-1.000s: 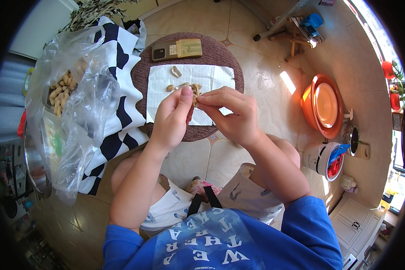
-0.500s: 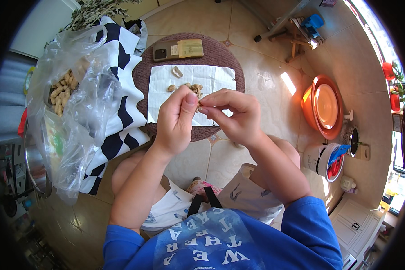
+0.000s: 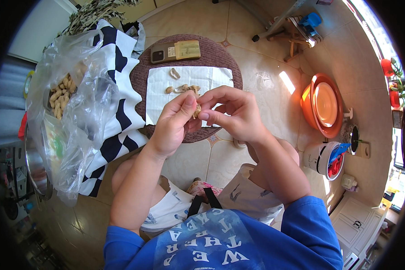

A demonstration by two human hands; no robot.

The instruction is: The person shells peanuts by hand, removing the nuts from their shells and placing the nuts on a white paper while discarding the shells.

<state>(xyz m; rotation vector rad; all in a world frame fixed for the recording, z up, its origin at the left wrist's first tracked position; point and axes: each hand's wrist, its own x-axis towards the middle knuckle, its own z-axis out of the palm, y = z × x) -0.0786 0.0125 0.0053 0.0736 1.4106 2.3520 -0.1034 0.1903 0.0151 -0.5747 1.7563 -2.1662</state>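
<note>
Tiled floor (image 3: 256,58) fills the view, one person seated over it. At 9 o'clock, one clear plastic bag (image 3: 76,117) lies on one black-and-white checked bag (image 3: 121,121); unshelled peanuts (image 3: 60,94) inside, too many to count. At 12 o'clock, one round brown mat (image 3: 216,56) carries one white paper sheet (image 3: 166,94), one phone (image 3: 163,53) and one tan booklet (image 3: 187,49) side by side at its far edge. At 3 o'clock, two orange basins (image 3: 324,105) nested; below them one white bucket (image 3: 321,157) with red and blue items. On the paper: about four shell pieces (image 3: 182,87), one more (image 3: 174,73) apart toward 12. Dead centre, left hand (image 3: 173,123) and right hand (image 3: 236,112) meet, both pinching one peanut (image 3: 196,110) between thumb and fingertips, held just above the paper's near edge.
</note>
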